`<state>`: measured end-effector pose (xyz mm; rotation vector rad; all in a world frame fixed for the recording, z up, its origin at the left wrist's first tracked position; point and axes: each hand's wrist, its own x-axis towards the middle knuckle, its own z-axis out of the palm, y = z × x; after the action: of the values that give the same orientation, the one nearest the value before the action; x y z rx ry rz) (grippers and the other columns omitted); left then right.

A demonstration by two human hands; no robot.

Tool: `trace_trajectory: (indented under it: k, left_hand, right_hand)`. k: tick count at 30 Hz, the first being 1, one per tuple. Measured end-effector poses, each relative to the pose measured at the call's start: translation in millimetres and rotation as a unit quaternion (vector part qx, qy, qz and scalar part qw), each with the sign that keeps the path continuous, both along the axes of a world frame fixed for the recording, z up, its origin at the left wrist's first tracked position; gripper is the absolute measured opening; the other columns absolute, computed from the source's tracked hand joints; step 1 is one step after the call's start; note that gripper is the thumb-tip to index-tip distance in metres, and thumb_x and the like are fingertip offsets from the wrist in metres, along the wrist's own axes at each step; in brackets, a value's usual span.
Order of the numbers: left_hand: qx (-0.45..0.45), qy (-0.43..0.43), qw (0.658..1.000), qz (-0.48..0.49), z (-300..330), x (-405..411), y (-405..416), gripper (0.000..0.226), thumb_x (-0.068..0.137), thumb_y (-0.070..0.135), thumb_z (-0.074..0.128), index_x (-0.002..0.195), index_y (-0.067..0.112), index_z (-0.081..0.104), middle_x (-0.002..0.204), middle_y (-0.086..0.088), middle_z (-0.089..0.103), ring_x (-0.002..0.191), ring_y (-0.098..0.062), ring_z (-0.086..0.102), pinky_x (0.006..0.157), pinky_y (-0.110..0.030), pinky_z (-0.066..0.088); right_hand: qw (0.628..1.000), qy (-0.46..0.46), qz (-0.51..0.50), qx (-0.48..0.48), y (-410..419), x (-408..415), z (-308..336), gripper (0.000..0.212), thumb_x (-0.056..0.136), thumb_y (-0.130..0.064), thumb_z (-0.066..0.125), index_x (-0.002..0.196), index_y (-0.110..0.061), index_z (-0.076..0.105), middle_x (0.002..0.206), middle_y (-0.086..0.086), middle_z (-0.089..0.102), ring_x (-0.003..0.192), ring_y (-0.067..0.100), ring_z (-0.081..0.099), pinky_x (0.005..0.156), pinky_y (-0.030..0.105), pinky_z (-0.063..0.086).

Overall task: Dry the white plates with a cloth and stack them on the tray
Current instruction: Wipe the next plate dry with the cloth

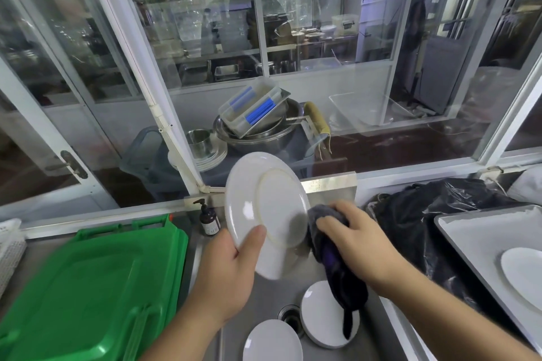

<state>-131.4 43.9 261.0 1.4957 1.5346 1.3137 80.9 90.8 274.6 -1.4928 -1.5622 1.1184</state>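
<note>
Step in hand: drying. The left hand (231,267) grips a white plate (265,214) by its near rim, thumb curled over the underside, and holds it tilted above the sink (264,296) with the foot ring facing the camera. The right hand (352,240) is closed round a bunched dark cloth (328,246), pressed against the plate's right edge; a tail of the cloth hangs down toward the sink.

Two more white plates lie in the sink — one near the drain (325,316), partly covered by the hanging cloth, and one at the near edge (271,343), cut off by the frame. I judge these undried, though no water can be made out on them.

At the right, the grey tray (469,228) carries one plate (525,275), so the stack appears barely begun.

Next move, as I judge it: finish wiping the held plate on both faces, then carry it right and set it squarely on the plate already on the tray. The carry must clear the black plastic bag (425,214) lying between sink and tray.

Not verifiable: the front face of the held plate is turned away, so its dryness cannot be told. The left fingers behind the plate are hidden. The tray and its plate are cut off at the right edge — whether more plates lie under that one cannot be told. A green crate lid (96,287) sits at the left, beside the sink.
</note>
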Motion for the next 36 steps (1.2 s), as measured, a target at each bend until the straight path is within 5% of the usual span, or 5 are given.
trace_trajectory:
  k: [3,9,15,25,36]
  left_hand:
    - [0.010,0.124,0.992,-0.002,-3.4,-4.5,1.0,0.066,0.087,0.073,0.047,0.081,0.010,0.065,0.072,-0.010,0.068,0.067,-0.025,0.065,0.065,-0.051,0.053]
    - [0.032,0.342,0.937,-0.069,-7.2,-3.5,8.2,0.063,0.094,0.067,0.035,0.068,0.011,0.045,0.048,0.006,0.035,0.044,-0.019,0.042,0.048,-0.038,0.031]
    - [0.135,0.491,0.851,-0.128,-3.8,3.4,8.3,0.041,0.099,0.035,0.054,0.140,0.027,0.053,0.094,0.004,0.075,0.077,-0.024,0.071,0.055,-0.035,0.051]
    - [0.225,0.617,0.739,-0.147,-21.2,4.9,16.9,0.077,0.069,0.022,0.085,0.141,0.016,0.058,0.131,-0.001,0.072,0.105,-0.010,0.075,0.060,-0.029,0.062]
    - [0.130,0.490,0.850,-0.144,-15.2,37.8,4.4,0.062,0.097,0.069,0.042,0.147,0.035,0.056,0.151,0.015,0.056,0.138,-0.005,0.051,0.109,-0.030,0.047]
  right_hand:
    - [0.975,0.204,-0.046,-0.079,4.6,-4.4,13.3,0.010,0.097,-0.020,0.064,0.097,-0.023,0.073,0.100,0.017,0.073,0.085,0.028,0.068,0.084,0.048,0.057]
    - [0.934,0.314,-0.071,-0.154,9.8,-5.9,26.3,0.020,0.102,-0.011,0.059,0.114,-0.015,0.074,0.114,0.029,0.071,0.088,0.041,0.068,0.098,0.072,0.050]
    - [0.900,0.359,-0.061,-0.238,6.5,-1.4,22.5,0.057,0.099,-0.052,0.057,0.120,-0.001,0.071,0.117,0.027,0.073,0.101,0.044,0.072,0.092,0.061,0.059]
    - [0.858,0.439,-0.035,-0.263,2.0,10.6,-1.8,0.072,0.080,-0.058,0.067,0.127,-0.003,0.070,0.118,0.026,0.074,0.102,0.039,0.075,0.079,0.048,0.063]
    - [0.815,0.529,0.009,-0.238,6.7,43.5,-29.9,0.098,0.047,-0.058,0.097,0.127,-0.006,0.073,0.134,0.029,0.066,0.114,0.042,0.069,0.092,0.051,0.059]
